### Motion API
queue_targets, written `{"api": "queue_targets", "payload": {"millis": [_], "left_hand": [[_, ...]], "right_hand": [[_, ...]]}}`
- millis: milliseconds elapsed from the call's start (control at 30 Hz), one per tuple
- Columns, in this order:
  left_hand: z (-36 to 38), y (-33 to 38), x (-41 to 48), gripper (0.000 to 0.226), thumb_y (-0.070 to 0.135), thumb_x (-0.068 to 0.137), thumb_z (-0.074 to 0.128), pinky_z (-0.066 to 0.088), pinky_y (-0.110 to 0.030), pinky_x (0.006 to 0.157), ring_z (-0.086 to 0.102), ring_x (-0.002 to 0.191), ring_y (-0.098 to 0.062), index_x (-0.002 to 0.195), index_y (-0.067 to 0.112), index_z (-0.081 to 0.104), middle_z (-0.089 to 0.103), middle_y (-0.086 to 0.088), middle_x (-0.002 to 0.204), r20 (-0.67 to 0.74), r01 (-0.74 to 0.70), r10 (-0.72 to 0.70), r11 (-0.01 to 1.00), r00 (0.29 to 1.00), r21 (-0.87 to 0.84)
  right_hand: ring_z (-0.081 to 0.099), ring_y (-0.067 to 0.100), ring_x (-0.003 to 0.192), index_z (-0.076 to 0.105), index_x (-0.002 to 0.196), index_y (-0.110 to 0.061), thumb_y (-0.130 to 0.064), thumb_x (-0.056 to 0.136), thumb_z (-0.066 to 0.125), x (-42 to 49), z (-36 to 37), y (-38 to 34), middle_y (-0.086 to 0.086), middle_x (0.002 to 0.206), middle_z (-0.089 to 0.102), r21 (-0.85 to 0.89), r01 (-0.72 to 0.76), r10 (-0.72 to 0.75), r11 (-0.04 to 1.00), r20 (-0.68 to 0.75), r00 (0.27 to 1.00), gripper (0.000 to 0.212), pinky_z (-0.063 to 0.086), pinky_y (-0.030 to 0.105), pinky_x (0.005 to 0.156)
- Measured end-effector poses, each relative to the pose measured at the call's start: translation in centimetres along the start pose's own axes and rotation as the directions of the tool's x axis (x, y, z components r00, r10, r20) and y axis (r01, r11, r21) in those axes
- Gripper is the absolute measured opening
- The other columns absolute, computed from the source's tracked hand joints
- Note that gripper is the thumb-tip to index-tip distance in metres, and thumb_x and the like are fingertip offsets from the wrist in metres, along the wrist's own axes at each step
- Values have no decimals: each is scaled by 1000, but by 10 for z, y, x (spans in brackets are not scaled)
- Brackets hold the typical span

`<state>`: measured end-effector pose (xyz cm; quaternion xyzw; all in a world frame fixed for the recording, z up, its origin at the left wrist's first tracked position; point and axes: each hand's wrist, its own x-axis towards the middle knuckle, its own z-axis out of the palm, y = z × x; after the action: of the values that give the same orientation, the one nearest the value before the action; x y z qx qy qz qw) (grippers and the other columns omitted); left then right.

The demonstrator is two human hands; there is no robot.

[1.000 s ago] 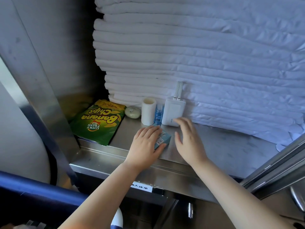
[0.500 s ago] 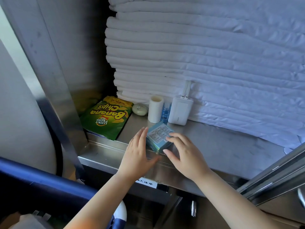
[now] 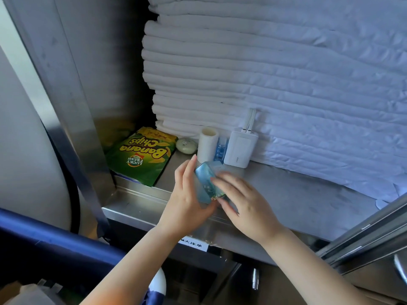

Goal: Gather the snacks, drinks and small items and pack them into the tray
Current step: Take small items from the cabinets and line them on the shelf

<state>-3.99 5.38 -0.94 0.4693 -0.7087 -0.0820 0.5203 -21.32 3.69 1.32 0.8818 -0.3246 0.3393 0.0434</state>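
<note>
Small teal box [image 3: 206,180] tilted on edge, held just above steel shelf [image 3: 308,194]

Brushed metal shelf [image 3: 297,194], glossy chips bag [image 3: 141,157]
</note>
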Motion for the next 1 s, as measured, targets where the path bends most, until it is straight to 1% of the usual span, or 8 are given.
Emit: {"api": "queue_targets", "payload": {"millis": [100, 267, 433, 533, 633, 733, 800, 1000], "left_hand": [[-4, 9, 9, 104, 6, 64, 80, 33, -18, 104, 42, 127, -24, 144, 2, 14, 25, -11, 137, -19, -48, 48, 998, 999, -30], [0, 18, 23, 100, 0, 66, 77, 36, -26, 105, 37, 132, -18, 144, 8, 14, 25, -9, 140, 33, -28, 33, 990, 999, -137], [6, 15, 28, 99, 18, 74, 78, 25, -18, 110, 25, 140, -9, 145, 20, 10, 26, -3, 149, 157, 80, -47, 975, 986, -209], [11, 1, 22, 107, 24, 71, 81, 20, -12, 107, 24, 139, -7, 148, 17, 7, 25, 0, 151, 252, 180, -146, 977, 957, -116], [13, -13, 13, 96, 26, 73, 79, 15, -7, 105, 26, 136, -8, 148, 13, 19, 30, 0, 149, 269, 177, -179, 984, 946, 30], [16, -15, 13, 87, 25, 75, 78, 8, 4, 99, 22, 131, 4, 145, 12, 28, 30, 3, 149, 270, 169, -175, 985, 947, 44], [18, -14, 16, 85, 25, 75, 77, 10, 6, 96, 25, 131, 2, 144, 14, 30, 29, 5, 150, 288, 166, -173, 985, 942, 51], [19, -13, 26, 87, 25, 75, 77, 21, -3, 96, 34, 130, -4, 146, 20, 27, 31, 7, 150, 401, 163, -168, 985, 901, 46]], "right_hand": [[48, 23, 128, 66, 117, -8, -10, 89, 61, 5, -8, 4, 9, 133, 55, -10, 76, -76, 997, -27, 997, 28, 38, 33, 108], [53, 17, 124, 65, 117, -5, -4, 82, 70, 0, -18, 8, 5, 132, 55, 24, -3, 4, 1000, -35, 999, 36, 42, 29, 104], [55, 9, 118, 62, 122, -8, -5, 81, 72, -6, -17, 9, 0, 133, 56, 74, -138, 141, 988, -39, 989, 42, 43, 21, 100], [57, 6, 115, 64, 120, -7, -7, 80, 72, -8, -15, 12, 0, 129, 59, 81, -188, 195, 979, -91, 977, 40, 43, 20, 100], [56, 5, 114, 64, 117, -5, -8, 80, 72, -17, -13, 18, -1, 128, 59, 111, -270, 282, 957, -120, 952, 38, 41, 16, 100], [56, 5, 115, 63, 115, -5, -10, 81, 70, -28, -13, 23, -3, 127, 60, 120, -309, 324, 943, -131, 937, 35, 41, 13, 98], [57, 6, 113, 61, 115, -6, -11, 81, 70, -34, -12, 26, -6, 124, 60, 127, -339, 355, 932, -133, 926, 36, 41, 11, 96], [56, -2, 103, 51, 131, -25, -18, 81, 72, -44, -14, 30, -15, 114, 58, 144, -459, 470, 877, -51, 881, 55, 41, 8, 85]]}}
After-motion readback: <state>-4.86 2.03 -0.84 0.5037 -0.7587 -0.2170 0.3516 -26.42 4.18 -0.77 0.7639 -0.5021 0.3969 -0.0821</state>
